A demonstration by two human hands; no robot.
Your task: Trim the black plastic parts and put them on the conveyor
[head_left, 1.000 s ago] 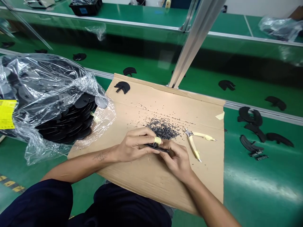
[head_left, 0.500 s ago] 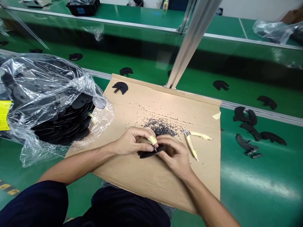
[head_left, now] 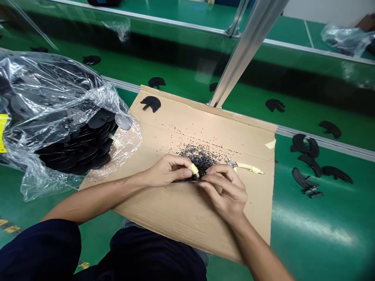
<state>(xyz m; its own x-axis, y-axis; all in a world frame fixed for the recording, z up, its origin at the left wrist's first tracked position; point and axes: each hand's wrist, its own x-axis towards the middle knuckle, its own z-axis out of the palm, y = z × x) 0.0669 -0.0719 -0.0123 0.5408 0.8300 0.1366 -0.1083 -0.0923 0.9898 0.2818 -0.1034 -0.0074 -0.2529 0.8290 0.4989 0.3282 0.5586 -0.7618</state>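
Left hand (head_left: pixel 168 171) had thin black plate (head_left: pixel 184 181) pinched edge-on, thumb against taped finger. Right hand (head_left: pixel 227 191) nearly closed at plate's right end; couldn't tell if gripping. Plate sat over cardboard sheet (head_left: pixel 164 222), nearside of black granule pile (head_left: pixel 202 155). Yellow-handled nippers (head_left: pixel 250 168) lay just beyond right hand.

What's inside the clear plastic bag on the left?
The clear plastic bag holds a heap of thin, round-edged black pieces. Glare and folds obscure those farther back; the heap's underside is covered.

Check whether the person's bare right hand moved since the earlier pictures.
Yes: the right hand shifted right against the yellow-handled metal cutters, now partly hiding them.
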